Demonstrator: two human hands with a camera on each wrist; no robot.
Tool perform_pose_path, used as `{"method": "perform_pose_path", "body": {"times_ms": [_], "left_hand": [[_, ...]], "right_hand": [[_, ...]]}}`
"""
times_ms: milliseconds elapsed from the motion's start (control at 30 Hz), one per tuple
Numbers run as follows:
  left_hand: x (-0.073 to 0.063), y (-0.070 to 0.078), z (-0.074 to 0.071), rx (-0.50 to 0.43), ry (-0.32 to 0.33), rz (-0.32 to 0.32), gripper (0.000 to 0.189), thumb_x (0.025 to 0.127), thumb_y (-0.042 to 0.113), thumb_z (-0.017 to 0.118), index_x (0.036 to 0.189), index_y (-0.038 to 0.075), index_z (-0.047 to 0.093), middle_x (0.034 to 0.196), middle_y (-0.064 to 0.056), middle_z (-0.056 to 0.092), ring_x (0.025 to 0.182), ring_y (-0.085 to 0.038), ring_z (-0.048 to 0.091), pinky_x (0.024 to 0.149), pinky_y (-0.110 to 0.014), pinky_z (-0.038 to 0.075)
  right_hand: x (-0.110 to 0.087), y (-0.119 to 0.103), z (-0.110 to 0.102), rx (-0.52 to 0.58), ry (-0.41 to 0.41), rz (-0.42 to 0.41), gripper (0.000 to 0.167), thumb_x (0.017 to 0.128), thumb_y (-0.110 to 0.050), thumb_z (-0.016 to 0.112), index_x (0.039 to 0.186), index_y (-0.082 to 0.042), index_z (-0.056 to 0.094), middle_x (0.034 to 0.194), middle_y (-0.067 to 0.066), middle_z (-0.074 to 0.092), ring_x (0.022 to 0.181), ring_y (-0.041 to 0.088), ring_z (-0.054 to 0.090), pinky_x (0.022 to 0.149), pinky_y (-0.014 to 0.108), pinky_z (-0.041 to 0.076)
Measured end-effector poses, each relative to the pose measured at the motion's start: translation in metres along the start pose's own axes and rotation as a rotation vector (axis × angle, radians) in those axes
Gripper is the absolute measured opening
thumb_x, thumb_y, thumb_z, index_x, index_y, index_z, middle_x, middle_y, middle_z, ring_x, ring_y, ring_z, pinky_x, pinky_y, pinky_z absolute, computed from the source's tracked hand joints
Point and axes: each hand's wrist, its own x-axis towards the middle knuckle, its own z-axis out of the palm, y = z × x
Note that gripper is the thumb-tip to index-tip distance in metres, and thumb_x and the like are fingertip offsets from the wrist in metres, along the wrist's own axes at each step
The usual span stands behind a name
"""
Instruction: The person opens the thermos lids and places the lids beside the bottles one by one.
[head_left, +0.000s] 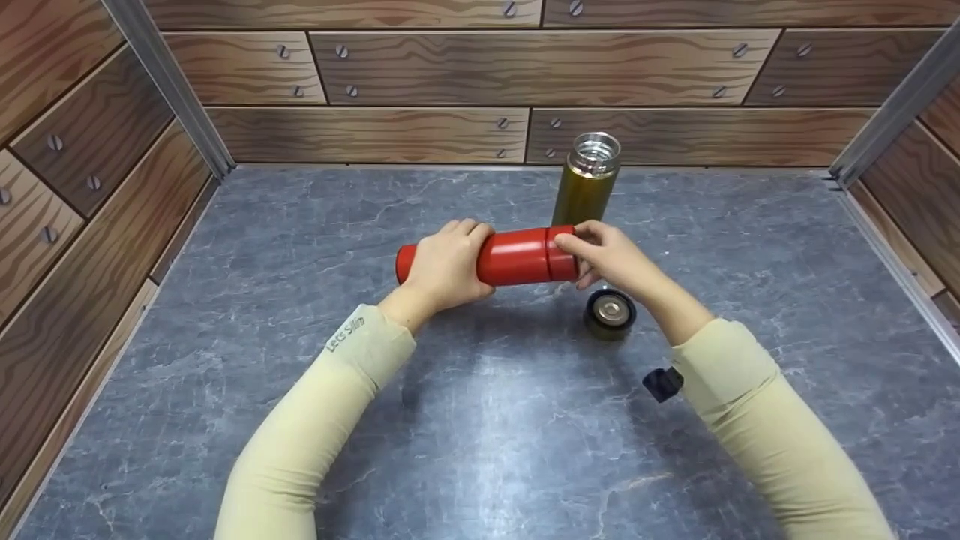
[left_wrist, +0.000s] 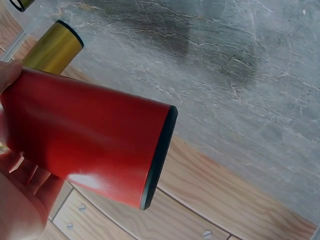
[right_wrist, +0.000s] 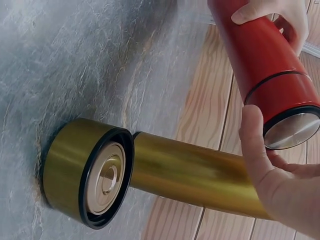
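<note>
A red thermos flask [head_left: 516, 257] is held sideways above the table, its lid end toward the right. My left hand [head_left: 444, 268] grips the flask around its body, and its dark-rimmed base [left_wrist: 159, 159] shows in the left wrist view. At the other end, my right hand [head_left: 621, 259] pinches the red lid [right_wrist: 286, 92] between thumb and fingers. The lid sits on the flask, its round metallic top [right_wrist: 295, 131] facing out. Just behind stands an uncapped gold thermos flask [head_left: 583, 196], partly hidden by the red one. Its gold lid [head_left: 609, 315] lies underside up below the right hand.
Grey marbled table surface [head_left: 315, 465] spreads around both arms. Wood-patterned panels [head_left: 547, 67] wall the back and sides, with metal corner posts [head_left: 169, 86]. A small black block [head_left: 663, 384] sits at the right sleeve cuff.
</note>
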Motion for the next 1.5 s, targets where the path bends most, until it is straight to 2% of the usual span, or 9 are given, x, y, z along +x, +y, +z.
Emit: {"method": "perform_pose_path", "body": {"times_ms": [300,400,533,700,933,1100,1233,1367,1500], "left_hand": [[-0.0003,-0.0023,-0.0034,-0.028,-0.014,-0.012,0.064,0.064,0.033,0.078,0.121,0.013,0.055,0.113,-0.004,0.061,0.102,-0.021,0.056,0.081,-0.042,0.051],[-0.0005,-0.0028,-0.0034,-0.024,-0.017,-0.013,0.065,0.065,0.033,0.078,0.121,0.012,0.055,0.113,-0.004,0.062,0.103,-0.022,0.056,0.081,-0.042,0.051],[-0.0009,-0.0025,-0.0026,-0.018,-0.022,-0.011,0.065,0.065,0.033,0.079,0.122,0.012,0.055,0.113,-0.005,0.062,0.103,-0.022,0.056,0.081,-0.043,0.052],[-0.0008,-0.0026,-0.0017,-0.021,-0.026,-0.013,0.065,0.066,0.034,0.078,0.122,0.012,0.054,0.113,-0.004,0.062,0.104,-0.021,0.056,0.081,-0.043,0.052],[0.0000,-0.0046,-0.0025,-0.040,-0.025,-0.018,0.065,0.065,0.033,0.078,0.122,0.013,0.055,0.114,-0.004,0.062,0.104,-0.021,0.057,0.082,-0.043,0.051],[-0.0007,-0.0060,-0.0022,-0.038,-0.015,-0.013,0.065,0.065,0.033,0.079,0.122,0.013,0.056,0.114,-0.004,0.062,0.103,-0.022,0.057,0.081,-0.043,0.052],[-0.0009,-0.0064,-0.0012,-0.041,-0.023,-0.016,0.066,0.065,0.034,0.079,0.123,0.012,0.055,0.115,-0.005,0.062,0.104,-0.022,0.057,0.082,-0.044,0.052],[-0.0002,-0.0067,-0.0010,-0.040,-0.025,-0.021,0.066,0.065,0.035,0.078,0.123,0.013,0.055,0.115,-0.005,0.062,0.104,-0.022,0.056,0.082,-0.044,0.051],[0.0005,-0.0073,-0.0018,-0.034,-0.028,-0.022,0.067,0.065,0.035,0.079,0.123,0.013,0.054,0.115,-0.005,0.061,0.105,-0.022,0.056,0.082,-0.045,0.051]], "right_hand": [[-0.0007,0.0072,-0.0032,-0.043,-0.034,-0.199,0.054,0.084,-0.013,0.066,0.128,-0.001,0.038,0.120,0.021,0.052,0.108,0.027,0.054,0.083,0.030,0.052],[-0.0005,0.0068,-0.0034,-0.042,-0.054,-0.195,0.058,0.084,-0.014,0.066,0.131,-0.001,0.035,0.125,0.022,0.049,0.115,0.032,0.052,0.089,0.036,0.050],[-0.0008,0.0044,-0.0021,-0.034,-0.047,-0.092,0.057,0.092,-0.028,0.056,0.135,0.000,0.032,0.127,0.023,0.047,0.103,0.027,0.058,0.086,0.037,0.052],[0.0011,0.0032,-0.0003,-0.004,0.010,-0.014,0.056,0.094,-0.036,0.049,0.129,0.007,0.042,0.108,0.021,0.056,0.072,0.009,0.059,0.069,0.025,0.054],[0.0004,0.0052,-0.0016,-0.036,0.039,-0.124,0.052,0.086,-0.021,0.065,0.129,0.000,0.046,0.119,0.020,0.056,0.098,0.019,0.058,0.077,0.023,0.051],[-0.0006,0.0044,-0.0020,-0.030,0.005,-0.148,0.056,0.085,-0.018,0.066,0.132,-0.001,0.041,0.124,0.022,0.053,0.110,0.028,0.055,0.081,0.026,0.051],[-0.0001,0.0039,-0.0015,-0.022,-0.009,-0.074,0.058,0.091,-0.028,0.058,0.136,0.000,0.035,0.125,0.022,0.051,0.097,0.022,0.059,0.077,0.025,0.053],[0.0020,0.0037,-0.0003,0.006,-0.003,-0.015,0.059,0.094,-0.035,0.050,0.134,0.006,0.037,0.109,0.021,0.056,0.072,0.009,0.061,0.068,0.025,0.055],[0.0031,0.0047,-0.0004,0.019,-0.011,-0.041,0.054,0.093,-0.028,0.052,0.132,0.008,0.039,0.109,0.023,0.057,0.071,0.007,0.061,0.068,0.024,0.055]]}}
